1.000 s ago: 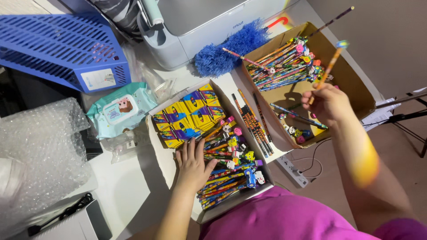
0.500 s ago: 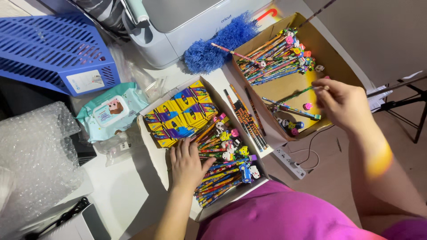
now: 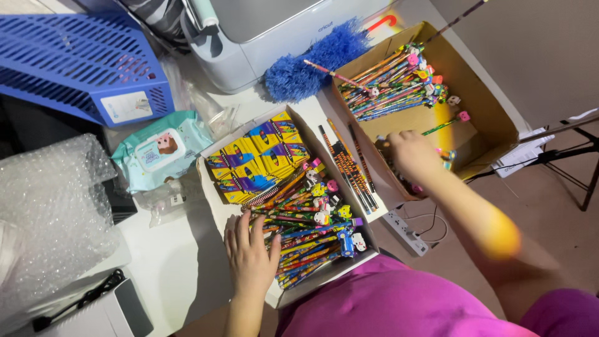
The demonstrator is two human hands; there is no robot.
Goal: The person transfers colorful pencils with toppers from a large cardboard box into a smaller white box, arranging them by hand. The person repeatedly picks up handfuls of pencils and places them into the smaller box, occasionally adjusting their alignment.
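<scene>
My left hand (image 3: 253, 256) lies flat with fingers spread on a heap of colourful pencils with eraser toppers (image 3: 315, 228) in a white box (image 3: 312, 284). Yellow crayon packs (image 3: 262, 156) fill the far half of that box. My right hand (image 3: 409, 153) reaches down into a brown cardboard box (image 3: 496, 122), fingers curled among the pencils at its near end. A green pencil with a pink topper (image 3: 446, 125) sticks out beside that hand; whether it is gripped is unclear. More pencils (image 3: 393, 81) are piled at the box's far end.
Dark striped pencils (image 3: 349, 165) lie between the two boxes. A blue duster (image 3: 312, 62) and a grey machine (image 3: 281, 25) sit behind them. At the left are a wet wipes pack (image 3: 162, 153), a blue basket (image 3: 75, 62) and bubble wrap (image 3: 50, 212). A power strip (image 3: 405, 231) lies on the floor.
My right hand, which held a pencil raised over the cardboard box, has come down into that box. My left hand has stayed on the pencils in the white box.
</scene>
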